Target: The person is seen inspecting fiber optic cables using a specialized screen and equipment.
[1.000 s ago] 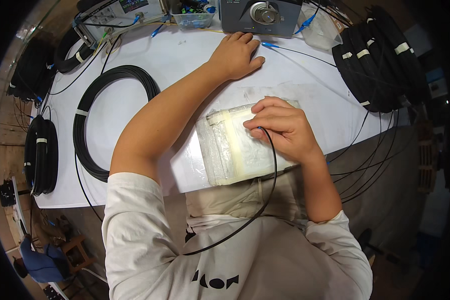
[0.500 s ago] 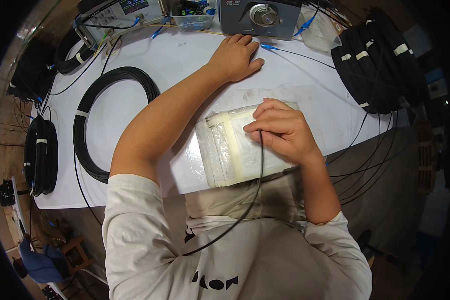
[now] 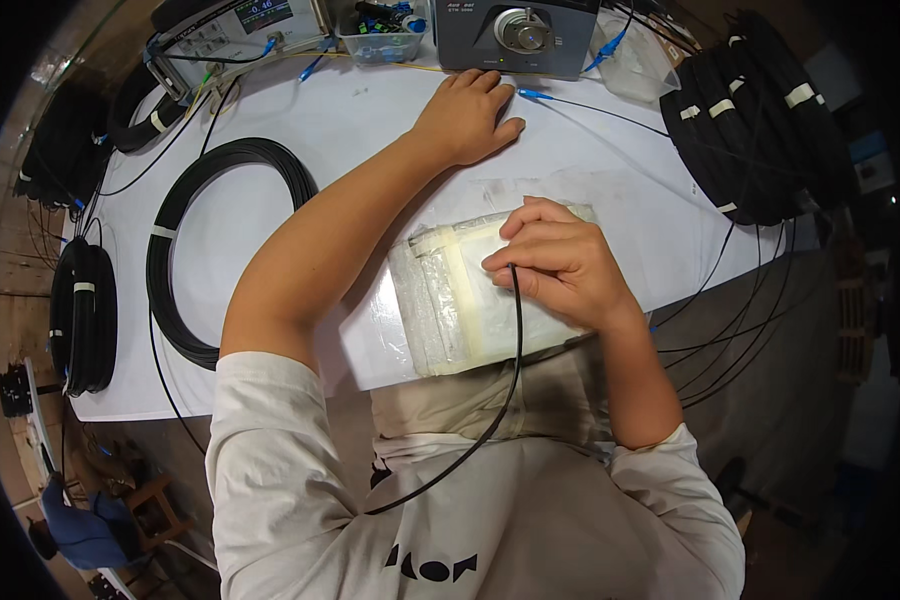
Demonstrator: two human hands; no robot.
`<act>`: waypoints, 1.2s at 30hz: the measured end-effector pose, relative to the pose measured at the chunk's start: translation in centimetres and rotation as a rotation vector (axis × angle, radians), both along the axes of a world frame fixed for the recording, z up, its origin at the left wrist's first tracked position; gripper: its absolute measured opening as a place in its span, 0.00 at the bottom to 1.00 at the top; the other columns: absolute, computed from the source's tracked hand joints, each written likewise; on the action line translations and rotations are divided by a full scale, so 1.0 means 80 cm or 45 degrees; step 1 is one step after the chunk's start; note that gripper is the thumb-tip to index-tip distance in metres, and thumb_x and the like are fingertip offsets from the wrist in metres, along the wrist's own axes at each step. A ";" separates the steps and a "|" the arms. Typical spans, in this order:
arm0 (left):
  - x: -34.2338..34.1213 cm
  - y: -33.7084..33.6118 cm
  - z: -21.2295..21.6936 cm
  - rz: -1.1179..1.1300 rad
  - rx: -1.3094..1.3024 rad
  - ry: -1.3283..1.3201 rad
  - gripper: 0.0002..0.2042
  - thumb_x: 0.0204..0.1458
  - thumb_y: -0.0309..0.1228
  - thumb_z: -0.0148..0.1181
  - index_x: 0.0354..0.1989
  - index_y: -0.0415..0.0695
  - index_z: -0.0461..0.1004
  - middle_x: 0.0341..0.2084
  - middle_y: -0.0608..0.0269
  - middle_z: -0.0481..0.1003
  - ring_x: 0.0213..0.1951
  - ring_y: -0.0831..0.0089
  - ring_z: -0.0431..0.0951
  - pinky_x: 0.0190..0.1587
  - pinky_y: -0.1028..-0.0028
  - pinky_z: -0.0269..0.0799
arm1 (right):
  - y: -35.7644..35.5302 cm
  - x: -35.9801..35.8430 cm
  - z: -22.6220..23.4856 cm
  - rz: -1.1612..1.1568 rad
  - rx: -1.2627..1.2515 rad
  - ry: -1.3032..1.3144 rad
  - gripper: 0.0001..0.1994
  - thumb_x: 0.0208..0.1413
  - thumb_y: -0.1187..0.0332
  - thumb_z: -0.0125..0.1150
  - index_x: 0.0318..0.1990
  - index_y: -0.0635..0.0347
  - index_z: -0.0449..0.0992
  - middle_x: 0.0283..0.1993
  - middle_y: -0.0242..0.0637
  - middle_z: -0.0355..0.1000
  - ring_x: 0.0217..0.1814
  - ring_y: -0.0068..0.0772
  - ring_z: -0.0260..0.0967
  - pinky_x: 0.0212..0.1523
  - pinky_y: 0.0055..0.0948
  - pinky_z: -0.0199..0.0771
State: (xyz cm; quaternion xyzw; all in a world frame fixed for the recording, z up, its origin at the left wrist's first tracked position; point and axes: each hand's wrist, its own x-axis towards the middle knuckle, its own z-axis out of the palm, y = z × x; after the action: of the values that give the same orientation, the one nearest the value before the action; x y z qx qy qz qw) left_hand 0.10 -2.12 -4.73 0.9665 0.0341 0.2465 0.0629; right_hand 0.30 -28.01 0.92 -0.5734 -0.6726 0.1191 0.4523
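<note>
Fingertips of the right hand point(image 3: 560, 265) pinch a black cable point(image 3: 510, 370) against a taped pad point(image 3: 450, 300); left hand point(image 3: 465, 115) lies flat, empty; steady pressure suits it.

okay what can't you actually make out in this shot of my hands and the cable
Head view only:
- Cable end: hidden under right hand fingers.
- Pad's right part: covered by that hand.
- Instrument screens at top edge: cut off, too small.
- Left hand palm: flat on table, underside unseen.
</note>
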 end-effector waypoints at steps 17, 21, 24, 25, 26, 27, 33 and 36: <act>-0.001 0.002 0.001 0.002 0.006 0.005 0.30 0.61 0.52 0.61 0.63 0.40 0.77 0.66 0.40 0.73 0.68 0.42 0.70 0.72 0.52 0.64 | -0.001 -0.001 0.001 -0.025 -0.081 0.030 0.09 0.51 0.70 0.77 0.40 0.56 0.90 0.35 0.31 0.85 0.51 0.40 0.76 0.52 0.37 0.77; -0.001 0.000 0.004 -0.007 -0.011 0.032 0.30 0.61 0.52 0.61 0.63 0.40 0.77 0.66 0.40 0.73 0.69 0.42 0.70 0.72 0.52 0.64 | 0.000 0.001 -0.002 -0.002 0.030 0.013 0.08 0.50 0.72 0.75 0.39 0.56 0.90 0.34 0.29 0.84 0.51 0.39 0.76 0.52 0.37 0.77; -0.003 -0.001 0.005 0.005 -0.005 0.041 0.30 0.61 0.52 0.61 0.63 0.40 0.77 0.67 0.41 0.72 0.69 0.41 0.70 0.72 0.51 0.64 | -0.002 0.000 0.000 0.017 -0.013 0.009 0.08 0.49 0.73 0.74 0.39 0.56 0.90 0.34 0.28 0.84 0.51 0.38 0.76 0.53 0.37 0.77; -0.004 -0.001 0.006 0.010 0.002 0.049 0.30 0.61 0.52 0.61 0.63 0.40 0.77 0.67 0.41 0.72 0.69 0.41 0.70 0.72 0.51 0.64 | -0.003 0.000 0.000 0.024 -0.030 0.071 0.08 0.49 0.73 0.73 0.38 0.56 0.90 0.35 0.28 0.85 0.51 0.38 0.76 0.54 0.37 0.77; -0.003 -0.002 0.006 0.010 0.002 0.048 0.30 0.61 0.52 0.61 0.63 0.40 0.77 0.67 0.41 0.72 0.69 0.41 0.70 0.72 0.51 0.64 | -0.002 -0.001 0.000 0.023 -0.030 0.070 0.08 0.49 0.73 0.73 0.38 0.56 0.90 0.35 0.28 0.85 0.51 0.38 0.76 0.54 0.37 0.77; -0.002 -0.003 0.007 0.007 0.003 0.052 0.30 0.61 0.52 0.61 0.62 0.40 0.77 0.67 0.41 0.72 0.69 0.41 0.70 0.72 0.52 0.64 | -0.001 -0.002 0.000 0.013 0.017 0.054 0.08 0.49 0.74 0.73 0.38 0.56 0.90 0.35 0.28 0.85 0.51 0.38 0.76 0.54 0.37 0.77; -0.002 -0.002 0.007 0.004 0.006 0.050 0.29 0.61 0.52 0.61 0.62 0.41 0.77 0.67 0.42 0.73 0.69 0.42 0.70 0.72 0.52 0.64 | -0.004 0.001 -0.003 0.032 -0.061 0.050 0.08 0.52 0.64 0.79 0.36 0.56 0.90 0.33 0.28 0.84 0.50 0.38 0.78 0.70 0.53 0.67; 0.000 -0.002 0.005 0.000 0.014 0.041 0.30 0.61 0.52 0.61 0.62 0.41 0.77 0.67 0.42 0.72 0.69 0.42 0.70 0.72 0.52 0.64 | -0.003 -0.002 -0.003 0.015 -0.044 0.093 0.07 0.53 0.65 0.79 0.36 0.57 0.89 0.33 0.29 0.84 0.50 0.37 0.78 0.69 0.53 0.68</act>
State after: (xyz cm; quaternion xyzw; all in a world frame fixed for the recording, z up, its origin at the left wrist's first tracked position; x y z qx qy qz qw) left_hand 0.09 -2.30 -4.34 0.9707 0.0336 0.2311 0.0571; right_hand 0.16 -28.28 0.71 -0.5724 -0.6569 0.1540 0.4659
